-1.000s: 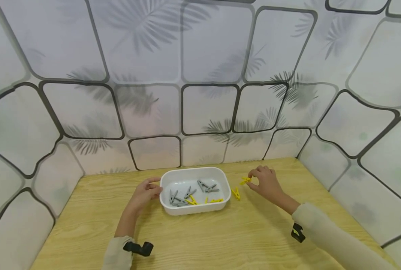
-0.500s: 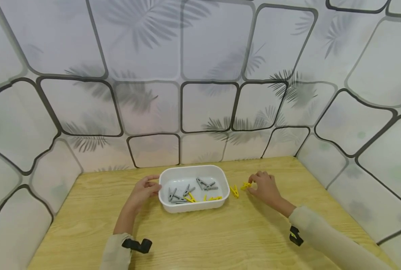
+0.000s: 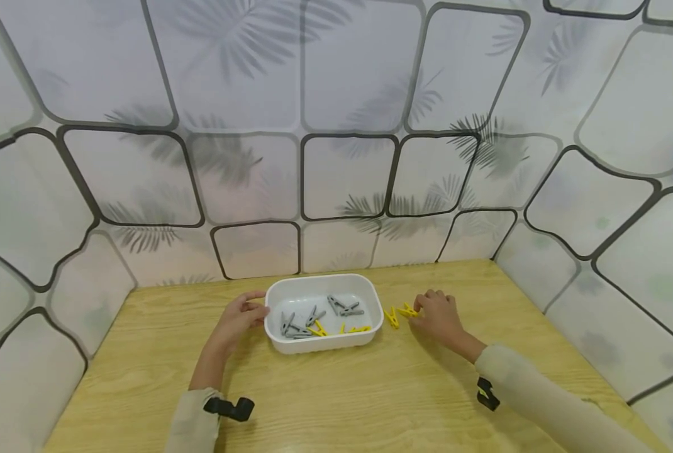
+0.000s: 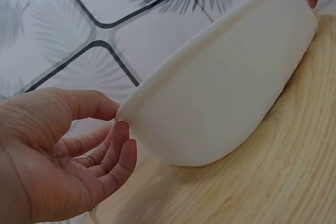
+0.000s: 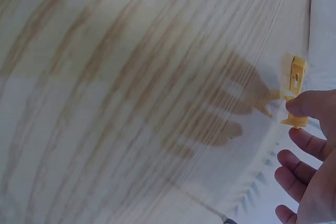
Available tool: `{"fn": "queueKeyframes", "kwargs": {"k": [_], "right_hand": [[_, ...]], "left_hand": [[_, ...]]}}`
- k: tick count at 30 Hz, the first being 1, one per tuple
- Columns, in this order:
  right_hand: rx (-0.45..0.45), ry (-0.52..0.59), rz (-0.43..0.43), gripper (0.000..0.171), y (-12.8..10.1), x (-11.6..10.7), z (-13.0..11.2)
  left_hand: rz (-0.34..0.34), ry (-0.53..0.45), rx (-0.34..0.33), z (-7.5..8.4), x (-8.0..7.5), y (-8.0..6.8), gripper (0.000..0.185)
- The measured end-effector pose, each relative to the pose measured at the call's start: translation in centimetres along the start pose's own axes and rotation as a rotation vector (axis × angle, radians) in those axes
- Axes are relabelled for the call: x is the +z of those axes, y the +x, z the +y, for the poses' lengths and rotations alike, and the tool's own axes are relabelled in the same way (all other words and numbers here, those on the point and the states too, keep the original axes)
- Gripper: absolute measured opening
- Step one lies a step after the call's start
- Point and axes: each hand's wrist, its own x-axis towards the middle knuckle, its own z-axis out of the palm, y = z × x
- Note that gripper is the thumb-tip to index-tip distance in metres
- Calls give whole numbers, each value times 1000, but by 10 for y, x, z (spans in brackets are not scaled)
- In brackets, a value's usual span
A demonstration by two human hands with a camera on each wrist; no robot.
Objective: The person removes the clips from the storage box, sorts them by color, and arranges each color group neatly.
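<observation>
Beside a white tray [image 3: 325,343] the left hand [image 3: 238,322] pinches, the right hand [image 3: 441,318] grips a yellow clip [image 3: 408,311]

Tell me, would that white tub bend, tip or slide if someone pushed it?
The white tub would probably stay stiff, since it shows a smooth, even shape. It seems unlikely to tip, being wide and low on the table. It might slide fairly easily, as it looks like plastic and contains only small pegs.
</observation>
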Motion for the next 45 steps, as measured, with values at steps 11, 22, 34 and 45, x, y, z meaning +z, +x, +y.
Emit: {"fn": "queueKeyframes", "kwargs": {"k": [11, 22, 34, 45], "right_hand": [[24, -25, -9, 22, 0, 7, -8], [-9, -16, 15, 25, -4, 11, -7], [-68, 20, 63, 32, -7, 11, -3], [-73, 32, 35, 31, -12, 12, -2]], "left_hand": [[-9, -11, 0, -2, 0, 0, 51], [-5, -2, 0, 0, -1, 2, 50], [11, -8, -6, -1, -2, 1, 47], [4, -11, 2, 1, 2, -4, 48]]}}
